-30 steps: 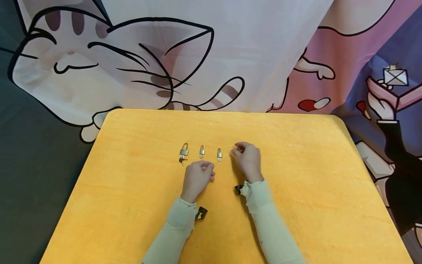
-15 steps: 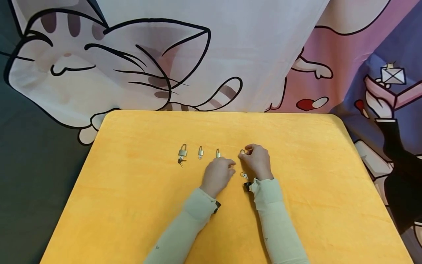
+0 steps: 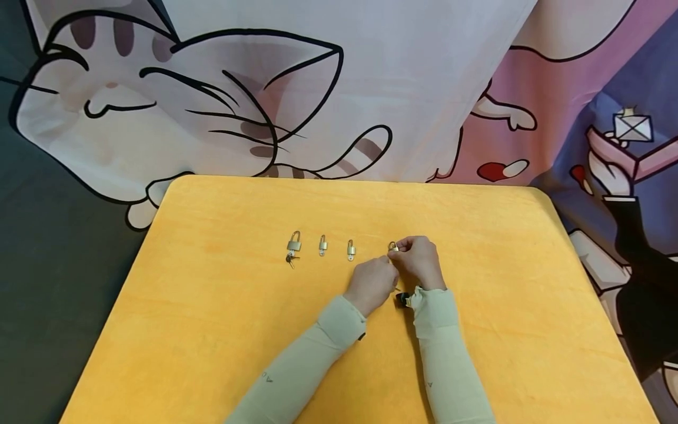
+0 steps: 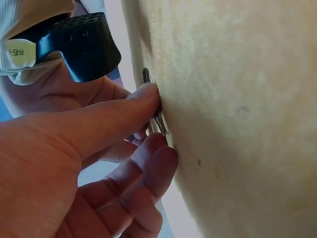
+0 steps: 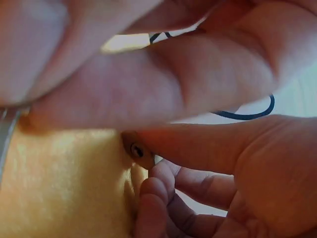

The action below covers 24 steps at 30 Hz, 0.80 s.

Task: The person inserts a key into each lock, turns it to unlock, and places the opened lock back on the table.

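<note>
Near the table's middle, my right hand (image 3: 421, 259) pinches a small brass padlock (image 3: 393, 247) by its side, shackle pointing away. In the right wrist view, a silver edge of the padlock (image 5: 7, 134) shows at the right fingertips. My left hand (image 3: 372, 284) is right beside it, thumb and fingers pinching a small key; the key's head (image 5: 138, 150) with its round hole shows in the right wrist view. Thin dark metal of the key (image 4: 160, 123) peeks between the left fingers, close over the table. The key's tip is hidden.
To the left lie three more padlocks in a row: a larger one (image 3: 293, 245) with keys hanging from it, a small one (image 3: 323, 245) and another small one (image 3: 351, 250). The yellow table (image 3: 212, 330) ends at a printed curtain (image 3: 413, 88).
My left hand has moved right, past the small padlocks, and picked up the key that lay near the right wrist. My right hand has shifted slightly right and grips the padlock.
</note>
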{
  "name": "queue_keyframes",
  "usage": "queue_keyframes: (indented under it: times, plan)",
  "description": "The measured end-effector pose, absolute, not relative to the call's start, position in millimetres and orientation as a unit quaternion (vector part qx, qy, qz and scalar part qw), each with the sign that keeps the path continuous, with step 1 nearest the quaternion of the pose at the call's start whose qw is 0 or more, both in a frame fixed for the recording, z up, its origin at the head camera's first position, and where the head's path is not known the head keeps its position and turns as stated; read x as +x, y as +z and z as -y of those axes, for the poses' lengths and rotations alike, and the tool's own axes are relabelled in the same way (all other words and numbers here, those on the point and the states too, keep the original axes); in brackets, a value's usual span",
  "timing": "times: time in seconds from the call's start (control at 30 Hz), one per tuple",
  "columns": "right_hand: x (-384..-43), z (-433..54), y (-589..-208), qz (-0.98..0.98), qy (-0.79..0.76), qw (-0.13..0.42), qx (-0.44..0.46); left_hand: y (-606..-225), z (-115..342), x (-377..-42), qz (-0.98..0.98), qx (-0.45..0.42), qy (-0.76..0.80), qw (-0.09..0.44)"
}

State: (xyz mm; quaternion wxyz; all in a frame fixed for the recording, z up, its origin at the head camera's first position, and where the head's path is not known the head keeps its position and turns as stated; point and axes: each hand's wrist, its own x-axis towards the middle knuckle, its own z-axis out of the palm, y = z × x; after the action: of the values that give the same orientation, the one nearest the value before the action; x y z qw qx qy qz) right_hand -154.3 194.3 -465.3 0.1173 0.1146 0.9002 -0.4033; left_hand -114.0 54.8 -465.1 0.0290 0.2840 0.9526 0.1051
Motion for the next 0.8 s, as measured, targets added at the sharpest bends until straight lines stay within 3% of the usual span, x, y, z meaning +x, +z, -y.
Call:
queue_keyframes:
  times: [0.2, 0.37, 0.63, 0.8]
  plan:
    - [-154, -194, -466, -0.891, -0.428, 0.104, 0.108, -470, -34, -114, -0.936, 0.207, 0.271, 0.085]
    - [-154, -192, -465, -0.870, -0.473, 0.100, 0.101, -474, -12, -115, -0.889, 0.125, 0.429, 0.099]
    - [-154, -184, -461, -0.799, -0.575, 0.148, 0.093, -475, 8, -114, -0.779, 0.033, 0.618, 0.103]
    - [-152, -176, -461, -0.751, -0.631, 0.173, 0.084, -477, 9, -112, -0.705, -0.029, 0.696, 0.133]
